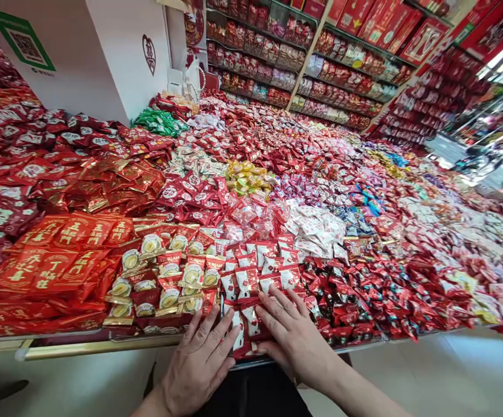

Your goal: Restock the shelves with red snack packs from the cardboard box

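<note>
the white-and-red packets were set in rows at the near side of the counter, between the durian packets and the dark red packets. the left hand was rested at the left edge of this block, and the right hand was laid over its right side. the fingers of both were stretched out and apart; nothing was seen to be clamped. the block seemed to be flanked this way so that its rows would be kept in line. each kind was grouped apart, probably so that it could be told at a glance.

two hands were counted, with one green heap, one yellow heap and one white heap. one code sign was shown on one pillar. the white-and-red packets could not be counted exactly, some being covered by fingers.
</note>
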The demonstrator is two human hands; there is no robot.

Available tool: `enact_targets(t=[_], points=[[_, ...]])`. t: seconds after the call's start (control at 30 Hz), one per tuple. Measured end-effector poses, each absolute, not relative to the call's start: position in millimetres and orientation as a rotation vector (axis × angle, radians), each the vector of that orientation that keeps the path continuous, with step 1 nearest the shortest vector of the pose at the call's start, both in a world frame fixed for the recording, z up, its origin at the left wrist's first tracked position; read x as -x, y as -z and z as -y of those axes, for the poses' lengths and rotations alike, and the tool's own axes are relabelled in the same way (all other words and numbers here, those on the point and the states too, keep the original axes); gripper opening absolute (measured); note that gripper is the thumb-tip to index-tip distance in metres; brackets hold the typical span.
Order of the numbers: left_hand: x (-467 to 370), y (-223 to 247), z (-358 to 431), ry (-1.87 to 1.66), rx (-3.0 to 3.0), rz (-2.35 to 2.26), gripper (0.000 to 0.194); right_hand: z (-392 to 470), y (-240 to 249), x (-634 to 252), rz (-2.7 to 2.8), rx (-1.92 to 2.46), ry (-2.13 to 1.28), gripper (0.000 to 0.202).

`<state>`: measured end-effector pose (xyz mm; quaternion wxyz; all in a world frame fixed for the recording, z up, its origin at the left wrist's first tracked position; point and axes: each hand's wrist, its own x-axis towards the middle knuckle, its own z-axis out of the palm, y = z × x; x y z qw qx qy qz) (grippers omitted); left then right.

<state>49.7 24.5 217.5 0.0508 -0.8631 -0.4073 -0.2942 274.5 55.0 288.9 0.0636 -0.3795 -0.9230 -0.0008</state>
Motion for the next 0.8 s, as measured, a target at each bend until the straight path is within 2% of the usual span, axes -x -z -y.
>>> enact_targets(t=[0.13,0.3,0.43,0.6,0.8], points=[[-45.1,-217.9,-15.5,0.783,2.582,1.241,0.049,-51.9,-289.0,-285.1,2.662,1.165,0.039,0.040],[-44.8,-216.7,1.5,1.004,2.426,1.505,0.039,-46.1,-302.8,-291.7,2.541,1.093,-0.110,0.021],[-56.6,-217.9,9.2,1.072,2.342,1.656,0.031,-40.1,-306.9,-278.8,2.650,0.980,-0.297,0.015],[-68.1,-215.8,9.4,1.078,2.438,1.615,0.039,-29.8,-300.4,-268.6,2.787,0.803,-0.327,0.014],[-57.4,-214.4,5.8,1.151,2.508,1.666,0.035,-24.6,-303.1,-298.1,2.460,1.095,-0.406,0.016]])
